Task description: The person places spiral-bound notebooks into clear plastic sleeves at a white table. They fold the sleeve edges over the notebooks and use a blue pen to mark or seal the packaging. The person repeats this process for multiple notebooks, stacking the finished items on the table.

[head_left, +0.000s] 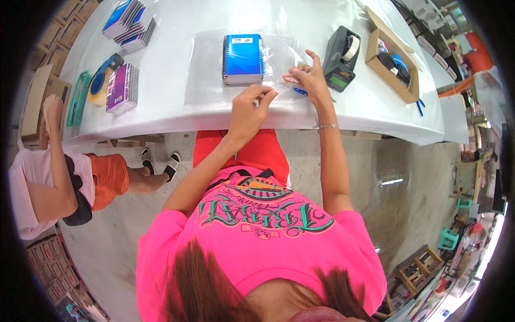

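Observation:
A stack of blue spiral-bound notebooks (244, 58) lies on a clear plastic sheet (201, 70) on the white-covered table. Just in front of the stack, my left hand (250, 111) is closed, thumb and forefinger pinched together; whatever they hold is too small to make out. To the right, my right hand (311, 80) hovers at the sheet's side with its forefinger raised and the other fingers bent in. A small pinkish thing shows at those bent fingertips, its kind unclear. Blue-handled scissors (300, 90) lie partly hidden under this hand.
A black tape dispenser (339, 61) and an open cardboard box (405, 80) of supplies stand on the right. On the left are more blue notebooks (129, 26), purple notebooks (122, 88), a hand tape dispenser (99, 88) and a green basket (79, 99). Another person (43, 182) stands left.

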